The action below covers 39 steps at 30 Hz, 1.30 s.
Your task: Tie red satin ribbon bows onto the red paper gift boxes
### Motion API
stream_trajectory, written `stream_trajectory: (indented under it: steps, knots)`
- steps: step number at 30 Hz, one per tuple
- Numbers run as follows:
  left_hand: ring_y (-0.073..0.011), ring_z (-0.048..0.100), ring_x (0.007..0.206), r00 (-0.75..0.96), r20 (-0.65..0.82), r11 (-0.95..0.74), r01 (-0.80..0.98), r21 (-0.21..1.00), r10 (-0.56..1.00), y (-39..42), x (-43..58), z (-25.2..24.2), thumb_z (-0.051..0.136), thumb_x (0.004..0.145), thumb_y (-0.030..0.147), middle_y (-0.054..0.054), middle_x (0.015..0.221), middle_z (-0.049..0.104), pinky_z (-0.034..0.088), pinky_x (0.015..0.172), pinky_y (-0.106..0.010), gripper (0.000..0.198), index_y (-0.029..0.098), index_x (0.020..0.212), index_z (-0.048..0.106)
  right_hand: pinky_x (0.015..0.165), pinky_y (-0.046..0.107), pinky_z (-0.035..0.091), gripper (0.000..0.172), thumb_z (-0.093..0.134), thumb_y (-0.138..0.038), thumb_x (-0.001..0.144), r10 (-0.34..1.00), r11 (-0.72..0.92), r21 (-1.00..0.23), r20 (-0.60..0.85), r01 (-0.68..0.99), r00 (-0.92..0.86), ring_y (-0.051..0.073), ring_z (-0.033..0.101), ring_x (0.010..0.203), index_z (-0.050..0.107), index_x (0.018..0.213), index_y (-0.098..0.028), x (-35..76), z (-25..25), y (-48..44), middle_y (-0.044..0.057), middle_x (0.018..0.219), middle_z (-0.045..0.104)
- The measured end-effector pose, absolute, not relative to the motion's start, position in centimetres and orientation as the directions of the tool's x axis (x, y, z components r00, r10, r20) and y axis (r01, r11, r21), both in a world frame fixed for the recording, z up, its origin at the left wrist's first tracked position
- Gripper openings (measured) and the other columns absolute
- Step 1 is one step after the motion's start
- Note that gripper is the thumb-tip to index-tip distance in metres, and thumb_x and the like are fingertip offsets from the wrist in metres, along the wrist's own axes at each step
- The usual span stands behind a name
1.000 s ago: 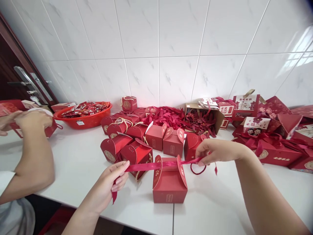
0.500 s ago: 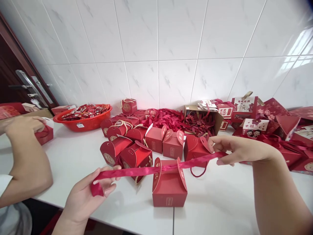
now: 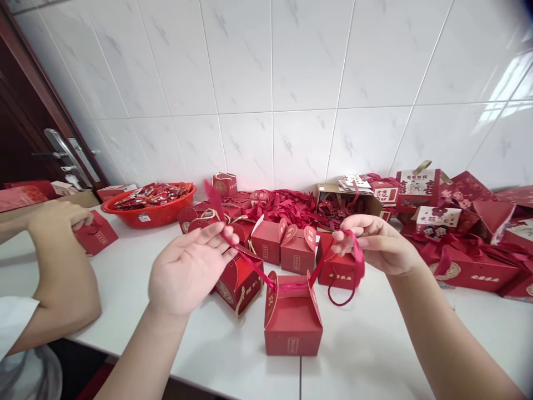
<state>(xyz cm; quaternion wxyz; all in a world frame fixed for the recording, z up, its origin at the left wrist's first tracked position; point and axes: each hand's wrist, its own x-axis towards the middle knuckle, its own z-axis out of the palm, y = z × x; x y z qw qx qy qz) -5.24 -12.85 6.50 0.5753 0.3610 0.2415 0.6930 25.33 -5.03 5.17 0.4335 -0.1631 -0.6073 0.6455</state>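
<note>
A small red gift box (image 3: 293,336) stands upright on the table with its top panels raised. Through slots in those panels runs a dark pink ribbon (image 3: 256,268), both ends lifted. My left hand (image 3: 187,266), palm turned up and to the left of the box, has the ribbon caught between its fingers, and the loose end flicks upward in a blur. On the other side, my right hand (image 3: 375,241) pinches the ribbon's other end, which loops down from the fingertips. Behind the right hand sits another red box with a cord handle (image 3: 339,272).
Several filled red boxes (image 3: 266,241) stand behind, beside a pile of ribbons (image 3: 287,206) and a cardboard box (image 3: 372,205). A red basket (image 3: 147,218) of small packets is at left. A co-worker's hand (image 3: 62,216) holds a red box (image 3: 96,233). Larger gift boxes (image 3: 474,269) line the right.
Both my hands have lifted and come closer together, so the ribbon, earlier stretched nearly straight, now rises from the box in a V. The co-worker's box has tilted.
</note>
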Motion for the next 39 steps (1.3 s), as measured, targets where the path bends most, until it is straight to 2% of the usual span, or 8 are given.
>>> stream_trajectory:
  steps: [3, 6, 10, 18, 26, 31, 33, 39]
  knots:
    - [-0.0121, 0.061, 0.074, -0.038, 0.367, -0.318, -0.586, 0.745, 0.929, -11.6, -3.3, 7.2, 0.062, 0.074, 0.011, -0.001, 0.076, 0.069, 0.051, 0.069, -0.021, 0.014, 0.018, 0.08, 0.072, 0.057, 0.026, 0.051, 0.01, 0.074, -0.032, 0.072, 0.787, 0.247, -0.898, 0.405, -0.363, -0.466, 0.013, 0.062, 0.056, 0.071, 0.073, -0.022, 24.2, 5.3, -5.6, 0.001, 0.069, 0.068]
    - [-0.0099, 0.06, 0.072, -0.002, 0.432, -0.358, -0.566, 0.743, 0.902, -10.7, -1.8, 7.9, 0.063, 0.076, 0.008, 0.0, 0.074, 0.067, 0.049, 0.069, -0.02, 0.018, 0.02, 0.087, 0.071, 0.05, 0.018, 0.045, 0.018, 0.073, -0.029, 0.075, 0.832, 0.399, -0.855, 0.49, -0.332, -0.26, 0.006, 0.053, 0.051, 0.068, 0.061, -0.019, 23.2, 5.8, -6.1, -0.002, 0.059, 0.059]
    - [-0.0092, 0.061, 0.073, -0.024, 0.403, -0.35, -0.544, 0.762, 0.915, -10.0, -1.0, 9.0, 0.066, 0.075, 0.01, 0.0, 0.077, 0.068, 0.047, 0.07, -0.019, 0.022, 0.019, 0.095, 0.07, 0.042, 0.016, 0.037, 0.012, 0.076, -0.028, 0.072, 0.869, 0.416, -0.832, 0.483, -0.366, -0.11, 0.006, 0.05, 0.045, 0.066, 0.07, -0.02, 22.0, 7.0, -6.6, -0.004, 0.053, 0.058]
    - [-0.0098, 0.06, 0.07, -0.03, 0.426, -0.389, -0.468, 0.793, 0.904, -9.5, 0.0, 10.1, 0.069, 0.076, 0.018, -0.001, 0.07, 0.065, 0.047, 0.069, -0.02, 0.003, 0.015, 0.075, 0.068, 0.04, 0.017, 0.035, 0.015, 0.073, -0.033, 0.075, 0.804, 0.586, -0.779, 0.593, -0.222, 0.041, 0.006, 0.047, 0.041, 0.066, 0.078, -0.019, 20.3, 8.7, -7.2, -0.004, 0.053, 0.057]
    - [-0.0038, 0.032, 0.045, 0.082, 0.43, -0.334, -0.505, 0.796, 0.899, -10.6, 1.2, 10.7, 0.068, 0.077, 0.022, 0.008, 0.054, 0.036, 0.027, 0.043, -0.016, 0.013, 0.018, 0.078, 0.055, 0.041, 0.019, 0.033, 0.016, 0.072, -0.033, 0.074, 0.797, 0.593, -0.766, 0.602, -0.249, 0.047, 0.007, 0.045, 0.046, 0.063, 0.075, -0.02, 20.2, 8.8, -8.0, -0.003, 0.057, 0.055]
    - [-0.0034, 0.031, 0.047, 0.052, 0.49, -0.42, -0.444, 0.792, 0.87, -10.9, 1.9, 10.5, 0.069, 0.069, 0.01, 0.008, 0.06, 0.04, 0.027, 0.045, -0.017, 0.023, 0.02, 0.084, 0.056, 0.041, 0.017, 0.034, 0.016, 0.072, -0.034, 0.074, 0.798, 0.595, -0.769, 0.601, -0.231, 0.055, 0.006, 0.045, 0.047, 0.064, 0.075, -0.02, 20.2, 9.2, -8.3, -0.004, 0.056, 0.055]
    - [-0.0039, 0.027, 0.045, 0.05, 0.497, -0.426, -0.446, 0.787, 0.866, -10.7, 1.9, 10.5, 0.065, 0.077, 0.019, 0.008, 0.056, 0.034, 0.024, 0.043, -0.017, 0.007, 0.018, 0.08, 0.059, 0.042, 0.017, 0.035, 0.016, 0.072, -0.034, 0.074, 0.795, 0.6, -0.77, 0.603, -0.219, 0.058, 0.006, 0.047, 0.049, 0.064, 0.074, -0.02, 20.2, 9.3, -8.5, -0.004, 0.057, 0.055]
    - [-0.0071, 0.038, 0.05, 0.157, 0.49, -0.397, -0.403, 0.824, 0.857, -9.9, 1.3, 10.9, 0.061, 0.081, 0.041, 0.001, 0.061, 0.046, 0.033, 0.045, -0.021, 0.03, 0.013, 0.076, 0.071, 0.042, 0.019, 0.036, 0.017, 0.072, -0.034, 0.074, 0.784, 0.617, -0.768, 0.618, -0.171, 0.055, 0.007, 0.047, 0.047, 0.064, 0.073, -0.019, 20.5, 9.5, -8.9, -0.003, 0.057, 0.056]
